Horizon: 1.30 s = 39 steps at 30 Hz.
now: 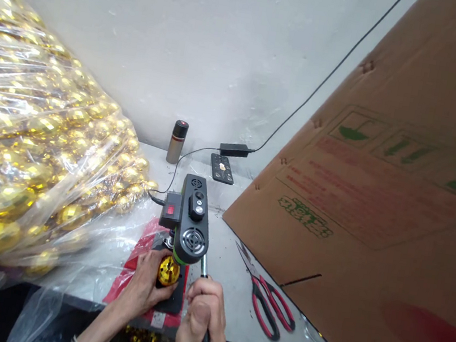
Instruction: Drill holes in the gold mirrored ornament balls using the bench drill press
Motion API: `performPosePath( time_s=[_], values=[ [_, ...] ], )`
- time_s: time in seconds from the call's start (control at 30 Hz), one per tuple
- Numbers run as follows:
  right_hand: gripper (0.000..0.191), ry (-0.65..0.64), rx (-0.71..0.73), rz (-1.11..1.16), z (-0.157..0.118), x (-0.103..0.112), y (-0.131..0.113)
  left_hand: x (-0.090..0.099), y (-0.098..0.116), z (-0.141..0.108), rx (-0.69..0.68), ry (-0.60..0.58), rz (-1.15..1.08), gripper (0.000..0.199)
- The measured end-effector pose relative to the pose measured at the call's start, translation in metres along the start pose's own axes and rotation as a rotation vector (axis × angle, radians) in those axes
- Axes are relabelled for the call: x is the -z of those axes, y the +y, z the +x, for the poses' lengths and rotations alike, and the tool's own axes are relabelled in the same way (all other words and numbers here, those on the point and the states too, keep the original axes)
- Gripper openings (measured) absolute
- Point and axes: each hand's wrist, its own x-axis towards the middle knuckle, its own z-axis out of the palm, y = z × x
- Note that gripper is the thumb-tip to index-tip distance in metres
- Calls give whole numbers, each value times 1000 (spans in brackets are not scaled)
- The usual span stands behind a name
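A black machine (194,217) with two round vents stands on the table. Under its near end, my left hand (146,284) holds a shiny gold faceted ball (169,271) between thumb and fingers, above the dark base. My right hand (202,318) is wrapped round the black grip of a metal lever (204,267) on the machine's right side. A red plastic sheet (119,286) lies beneath the base. The ball's underside and its contact with the machine are hidden.
Clear plastic holding many gold balls (44,138) fills the left. A large cardboard box (354,213) leans in at the right. Red-and-black scissors (270,303) lie beside it. Toward the wall are a bottle (176,143), a phone (222,169) and a power adapter (234,149) with its cable.
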Motion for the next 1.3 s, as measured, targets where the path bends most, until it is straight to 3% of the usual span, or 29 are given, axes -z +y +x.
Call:
performPosePath(
  time_s=[1.3],
  values=[
    [37, 68, -6, 52, -9, -11, 9, 4, 11, 2, 20, -21, -7, 48]
  ],
)
